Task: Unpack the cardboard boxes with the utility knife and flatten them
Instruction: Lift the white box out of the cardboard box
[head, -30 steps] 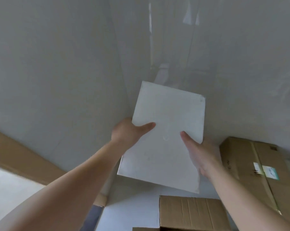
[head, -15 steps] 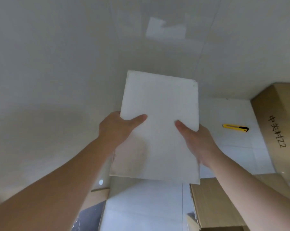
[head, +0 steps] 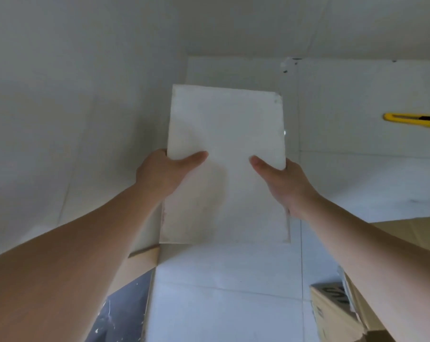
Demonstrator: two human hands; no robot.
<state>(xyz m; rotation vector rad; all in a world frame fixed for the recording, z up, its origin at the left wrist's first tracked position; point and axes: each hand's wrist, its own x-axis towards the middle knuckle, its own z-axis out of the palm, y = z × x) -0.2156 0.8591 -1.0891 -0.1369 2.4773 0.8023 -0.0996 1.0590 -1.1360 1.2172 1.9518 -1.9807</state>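
Observation:
I hold a flat white foam slab [head: 227, 134] out in front of me, above the white tiled floor. My left hand [head: 159, 175] grips its left edge with the thumb on top. My right hand [head: 283, 183] grips its right edge the same way. A yellow utility knife [head: 411, 119] lies on the floor at the far right, well clear of both hands. Part of a brown cardboard box [head: 337, 309] with black print shows at the lower right, partly hidden by my right forearm.
A white wall [head: 73, 95] runs along the left and meets the floor in a corner ahead. A strip of cardboard [head: 144, 257] lies by the wall under my left forearm. A dark grey patch [head: 125, 312] shows at the bottom left.
The view has tilted down and to the left: the knife and the floor corner now show more fully. Both hands keep the same grip on the slab, which sits lower against the floor.

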